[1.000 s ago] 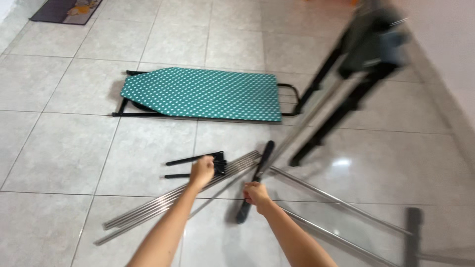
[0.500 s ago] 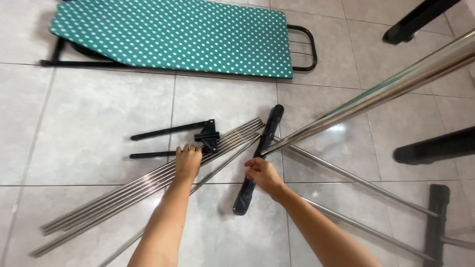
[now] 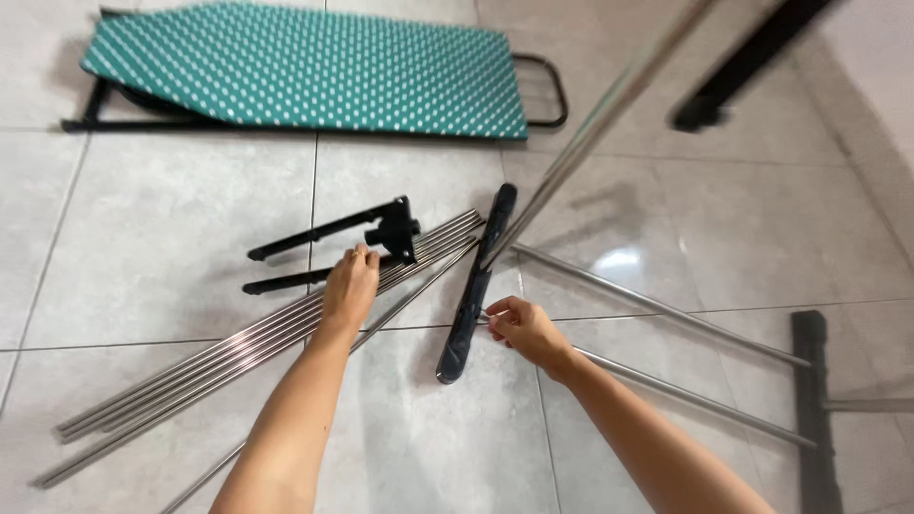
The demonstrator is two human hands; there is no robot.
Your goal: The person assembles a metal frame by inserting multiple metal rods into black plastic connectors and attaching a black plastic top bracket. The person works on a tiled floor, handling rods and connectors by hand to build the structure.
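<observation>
Reaching down over the tiled floor, I am laying my left hand on a bundle of steel rods, the fingers bent over the upper end of the bundle and pressing on it rather than closing round it. My right hand is working just right of that bundle, thumb and forefinger pinching at the edge of a long black plastic bar, the other fingers curling loosely behind; I cannot tell exactly how much of the bar they are gripping.

That bar is lying flat beside the rods' upper end, running from near my right hand up and away. A thin rod is passing under it, slanting down to the left. Just above the bundle, touching its top end, a black bracket with two arms is resting, its arms pointing left. Farther beyond the bundle, well apart from it, a folded ironing board with a green dotted cover is lying flat. To the right of the bundle, past the black bar, two more steel tubes are stretching toward another black bar, and a blurred steel tube is rising diagonally from the first bar's far end.
</observation>
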